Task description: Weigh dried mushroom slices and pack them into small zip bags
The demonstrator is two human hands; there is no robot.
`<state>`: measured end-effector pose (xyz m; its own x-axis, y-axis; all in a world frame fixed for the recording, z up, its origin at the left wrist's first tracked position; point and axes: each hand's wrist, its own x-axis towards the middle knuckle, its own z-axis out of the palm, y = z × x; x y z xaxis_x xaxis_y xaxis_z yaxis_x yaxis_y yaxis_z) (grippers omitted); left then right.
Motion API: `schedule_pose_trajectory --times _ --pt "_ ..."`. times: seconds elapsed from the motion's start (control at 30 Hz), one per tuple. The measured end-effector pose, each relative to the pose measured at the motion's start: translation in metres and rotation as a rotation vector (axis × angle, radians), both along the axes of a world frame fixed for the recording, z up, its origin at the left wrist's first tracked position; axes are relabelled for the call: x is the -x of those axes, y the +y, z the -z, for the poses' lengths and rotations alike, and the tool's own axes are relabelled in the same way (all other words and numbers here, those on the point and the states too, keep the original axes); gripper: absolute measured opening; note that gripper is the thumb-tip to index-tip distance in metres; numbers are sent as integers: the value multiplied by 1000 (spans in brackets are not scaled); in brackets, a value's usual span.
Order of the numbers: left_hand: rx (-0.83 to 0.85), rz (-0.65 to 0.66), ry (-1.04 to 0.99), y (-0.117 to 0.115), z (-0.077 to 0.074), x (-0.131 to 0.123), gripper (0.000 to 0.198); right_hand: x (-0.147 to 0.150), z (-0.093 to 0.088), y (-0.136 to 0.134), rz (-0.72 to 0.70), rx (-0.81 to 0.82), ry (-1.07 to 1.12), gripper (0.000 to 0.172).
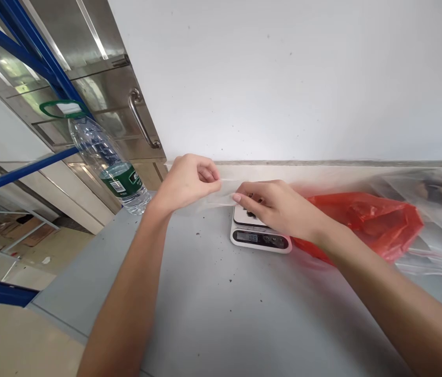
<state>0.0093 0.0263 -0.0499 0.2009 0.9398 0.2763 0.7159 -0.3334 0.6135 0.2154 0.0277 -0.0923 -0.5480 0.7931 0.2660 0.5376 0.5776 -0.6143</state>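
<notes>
Thin, clear film of a plastic bag stretches between my two hands, its edges blurred. My left hand pinches its left end with thumb and fingertips, left of the scale. Over the scale, my right hand has its thumb and fingers close together at the film's other end; its exact grip is partly hidden. The small white kitchen scale lies on the grey table, and its display appears to read 108. A few small dark pieces show on its plate beneath my right fingers.
A red plastic bag lies right of the scale, beside clear bags. At the table's left edge stands a large water bottle with a green handle. A white wall rises behind; blue rack bars stand left.
</notes>
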Motion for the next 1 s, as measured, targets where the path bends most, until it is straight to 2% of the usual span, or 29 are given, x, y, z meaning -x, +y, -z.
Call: schedule_pose_trajectory --times 0.1,0.17,0.23,0.27,0.37,0.43,0.53,0.67,0.83,0.9,0.97,1.0 --pt "-37 50 -21 -1 1 -2 9 3 1 0 163 52 63 34" --pt "-66 119 -34 -2 1 -4 15 5 1 0 258 95 170 23" --pt "-73 206 -18 -2 1 -5 27 5 1 0 284 125 252 8" --pt "-52 259 12 -2 2 -6 43 4 1 0 281 130 282 3" --pt "73 395 148 -2 4 -8 111 2 0 0 234 141 350 5" --pt "129 424 201 0 7 -8 128 1 0 0 208 148 370 7" --pt "146 415 224 2 10 -9 122 0 0 0 198 138 352 21" --pt "167 383 270 3 12 -10 125 1 0 0 271 80 299 42" --pt "142 292 275 6 11 -4 107 -3 -11 0 259 114 197 36" --pt "164 250 285 8 11 2 100 -8 -17 5 379 114 105 35" --pt "218 198 334 10 12 10 99 -14 -21 13 520 119 -108 40" --pt "253 170 369 11 13 13 100 -16 -22 18 541 158 -237 45"
